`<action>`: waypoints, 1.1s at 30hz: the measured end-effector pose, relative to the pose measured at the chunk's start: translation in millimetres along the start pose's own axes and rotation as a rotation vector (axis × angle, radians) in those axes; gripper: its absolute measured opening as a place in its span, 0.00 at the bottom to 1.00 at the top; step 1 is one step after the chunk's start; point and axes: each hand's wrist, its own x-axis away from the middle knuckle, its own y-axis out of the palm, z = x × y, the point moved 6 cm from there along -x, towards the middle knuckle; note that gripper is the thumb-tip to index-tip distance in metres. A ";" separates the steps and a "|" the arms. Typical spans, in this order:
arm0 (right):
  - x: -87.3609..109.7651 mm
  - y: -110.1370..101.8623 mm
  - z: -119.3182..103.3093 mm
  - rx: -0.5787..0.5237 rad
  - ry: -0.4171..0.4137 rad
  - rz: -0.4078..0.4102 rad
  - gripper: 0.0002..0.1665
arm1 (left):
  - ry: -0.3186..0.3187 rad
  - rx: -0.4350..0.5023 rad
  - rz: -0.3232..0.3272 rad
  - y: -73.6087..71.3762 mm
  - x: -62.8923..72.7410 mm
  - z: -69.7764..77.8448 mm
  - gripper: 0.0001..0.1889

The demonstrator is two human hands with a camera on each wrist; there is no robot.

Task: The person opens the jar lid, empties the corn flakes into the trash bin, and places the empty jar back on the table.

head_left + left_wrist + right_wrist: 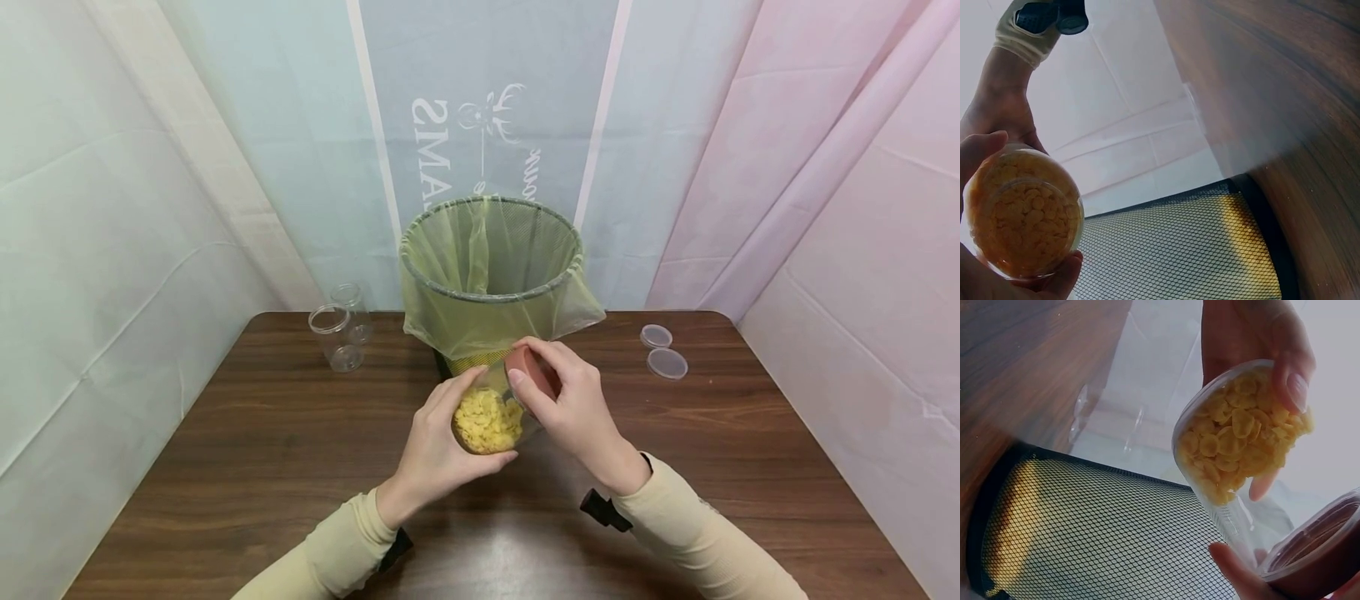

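My left hand (435, 442) grips the base end of a clear plastic jar (1238, 519), thumb and fingers spread round its wall. Yellow flake-like pieces (487, 421) fill the jar's base end, and its round bottom shows in the left wrist view. The jar is tilted, its other end toward my right hand (573, 400). Between thumb and fingers, that hand holds a reddish-brown round lid (531, 372) at the jar's mouth end. In the right wrist view the lid (1319, 550) is cut off by the frame edge. Both hands are above the table, in front of the bin.
A mesh wastebasket (1110, 531) with a pale yellow liner bag (487, 321) over its rim stands just beyond my hands. Two clear empty jars (330, 333) stand at the back left of the brown wooden table (300, 467). Two clear round lids (667, 363) lie at the back right.
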 end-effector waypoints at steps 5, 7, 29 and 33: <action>1.2 -1.6 -0.2 0.023 -0.033 0.032 0.18 | 0.005 0.006 -0.010 1.5 -0.7 0.5 0.50; 1.8 -1.7 0.4 0.027 -0.036 0.032 0.18 | 0.001 0.008 -0.016 2.3 -0.7 0.2 0.50; 0.9 -5.2 -6.4 -0.113 -0.372 -0.039 0.24 | -0.339 0.340 -0.273 3.3 -1.8 -11.6 0.48; 0.4 -6.6 -9.8 -0.167 -0.474 -0.051 0.29 | -0.351 0.358 -0.295 3.2 -1.4 -11.0 0.48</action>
